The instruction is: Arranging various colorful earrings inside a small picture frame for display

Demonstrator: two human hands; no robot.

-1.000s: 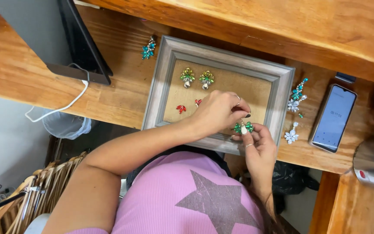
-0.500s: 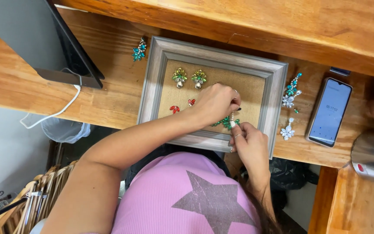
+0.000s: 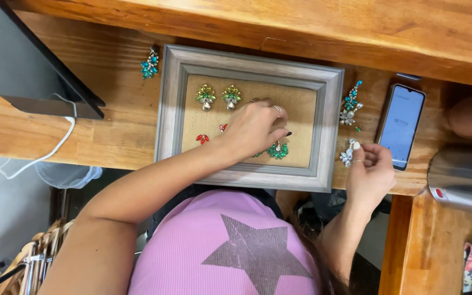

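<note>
Beside the frame (image 3: 329, 131), right hand (image 3: 370, 172) pinches a silver earring (image 3: 347, 157).

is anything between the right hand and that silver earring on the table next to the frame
Nothing visible. The right hand has its fingertips right at the silver earring, which lies on the bare wooden table between the picture frame and the phone. The left hand is over inside the frame.

The left hand (image 3: 255, 128) is lying knuckles-up with its fingers curled downward, its bare forearm stretching diagonally up from the lower left. The right hand (image 3: 370, 172) is reaching up from below, wrist bent, its fingertips (image 3: 356, 146) pinching loosely together.
</note>
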